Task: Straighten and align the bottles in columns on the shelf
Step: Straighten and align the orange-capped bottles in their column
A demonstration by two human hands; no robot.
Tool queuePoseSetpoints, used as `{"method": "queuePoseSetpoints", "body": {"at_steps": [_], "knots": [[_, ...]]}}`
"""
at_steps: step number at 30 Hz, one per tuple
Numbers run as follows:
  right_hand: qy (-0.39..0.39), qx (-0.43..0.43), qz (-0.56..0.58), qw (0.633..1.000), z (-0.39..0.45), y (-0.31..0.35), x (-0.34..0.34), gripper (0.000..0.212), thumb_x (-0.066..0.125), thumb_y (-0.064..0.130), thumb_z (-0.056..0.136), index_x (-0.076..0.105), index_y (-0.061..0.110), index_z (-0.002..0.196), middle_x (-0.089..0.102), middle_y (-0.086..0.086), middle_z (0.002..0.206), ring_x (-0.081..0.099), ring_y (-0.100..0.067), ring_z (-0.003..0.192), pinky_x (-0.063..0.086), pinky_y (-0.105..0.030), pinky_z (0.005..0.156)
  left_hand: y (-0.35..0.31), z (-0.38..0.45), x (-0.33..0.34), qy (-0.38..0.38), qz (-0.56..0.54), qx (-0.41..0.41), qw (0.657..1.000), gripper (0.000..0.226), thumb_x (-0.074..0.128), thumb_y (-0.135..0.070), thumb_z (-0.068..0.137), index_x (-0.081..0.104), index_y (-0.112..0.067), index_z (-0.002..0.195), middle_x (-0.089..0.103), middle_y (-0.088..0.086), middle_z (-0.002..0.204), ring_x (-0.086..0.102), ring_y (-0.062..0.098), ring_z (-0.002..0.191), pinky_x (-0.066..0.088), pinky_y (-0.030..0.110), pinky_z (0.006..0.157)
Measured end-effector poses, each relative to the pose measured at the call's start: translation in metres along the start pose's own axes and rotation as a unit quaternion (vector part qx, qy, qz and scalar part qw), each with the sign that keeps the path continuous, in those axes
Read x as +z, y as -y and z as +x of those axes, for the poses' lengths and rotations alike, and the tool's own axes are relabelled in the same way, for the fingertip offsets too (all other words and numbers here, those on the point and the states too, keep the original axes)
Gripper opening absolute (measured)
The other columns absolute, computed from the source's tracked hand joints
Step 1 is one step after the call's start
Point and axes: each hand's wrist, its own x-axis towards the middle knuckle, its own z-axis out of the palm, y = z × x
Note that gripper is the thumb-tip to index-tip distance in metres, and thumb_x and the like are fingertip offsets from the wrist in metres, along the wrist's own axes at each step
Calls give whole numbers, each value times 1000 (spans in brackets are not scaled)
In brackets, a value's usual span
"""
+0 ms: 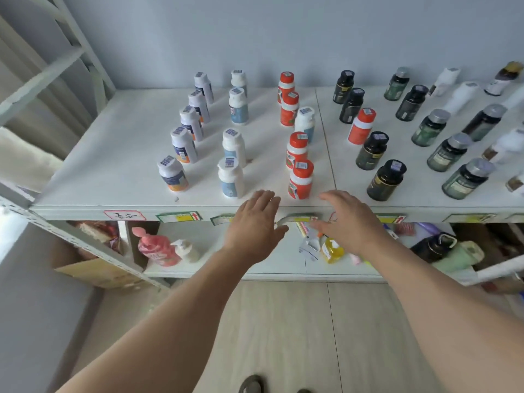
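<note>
Bottles stand in columns on the white shelf [113, 154]. The left column of white bottles with orange labels [183, 144] runs straight back. The white and blue bottles [230, 177] form a looser column. One of them [304, 123] stands among the red-capped bottles [300, 178]. One red-capped bottle [361, 126] sits in the black bottle column [385, 180]. Green-grey bottles [466, 178] line up further right. My left hand [255, 225] and right hand [347, 219] hover at the shelf's front edge, fingers spread, holding nothing, either side of the front red-capped bottle.
White bottles [465, 95] stand at the far right. The lower shelf holds a pink pump bottle [154, 246], a yellow bottle [331, 249] and a dark flask [436, 245]. Price labels [178, 217] line the shelf edge. A wall backs the shelf; a metal frame [85, 52] rises at left.
</note>
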Motion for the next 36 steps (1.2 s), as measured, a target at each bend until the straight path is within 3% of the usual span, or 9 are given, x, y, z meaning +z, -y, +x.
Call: {"method": "queuePoseSetpoints", "body": {"at_steps": [5, 10, 14, 20, 26, 31, 36], "knots": [[-50, -32, -36, 998, 15, -19, 42, 63, 68, 50, 78, 54, 16, 129, 46, -2, 138, 41, -21, 126, 31, -36, 101, 13, 12, 41, -8, 36, -23, 999, 75, 53, -53, 89, 28, -12, 148, 24, 3, 157, 14, 21, 145, 11, 32, 115], [-168, -58, -38, 983, 21, -28, 66, 48, 76, 41, 72, 62, 17, 111, 56, -1, 122, 51, -23, 111, 33, -35, 89, 19, 17, 61, -97, 12, -29, 995, 61, 66, -42, 85, 51, -7, 134, 47, 6, 143, 38, 26, 134, 27, 35, 108], [-192, -57, -29, 979, 20, -30, 72, 37, 74, 31, 77, 62, 19, 109, 57, 0, 119, 52, -25, 106, 35, -37, 88, 21, 18, 66, -145, 0, -22, 989, 49, 67, -35, 86, 59, -7, 125, 56, 7, 134, 47, 27, 126, 35, 36, 103], [-212, -48, -9, 976, 20, -27, 74, 32, 74, 25, 78, 62, 17, 106, 59, -1, 117, 53, -28, 103, 35, -37, 85, 19, 20, 63, -139, -17, -30, 990, 45, 69, -29, 85, 61, -6, 123, 58, 7, 132, 50, 27, 123, 37, 36, 101], [-173, -26, 0, 985, 19, -22, 67, 34, 74, 22, 76, 61, 17, 107, 56, -1, 119, 51, -27, 104, 33, -34, 86, 15, 21, 57, -115, -27, -47, 992, 44, 70, -22, 83, 60, -7, 123, 56, 6, 133, 49, 26, 124, 38, 36, 101], [-43, 24, 54, 997, 14, -13, 34, 43, 61, 33, 85, 54, 15, 124, 48, 2, 134, 48, -22, 116, 36, -35, 98, 10, 23, 36, 4, -31, -79, 996, 58, 65, -33, 86, 47, -14, 137, 38, -1, 149, 33, 18, 136, 29, 29, 107], [-47, 40, 130, 990, 20, -1, -13, 50, 56, 38, 89, 44, 21, 135, 41, 4, 143, 42, -17, 126, 34, -29, 101, -5, 31, 16, 53, -115, -146, 981, 68, 64, -41, 87, 36, -19, 145, 36, -4, 151, 34, 16, 136, 31, 30, 107]]}}
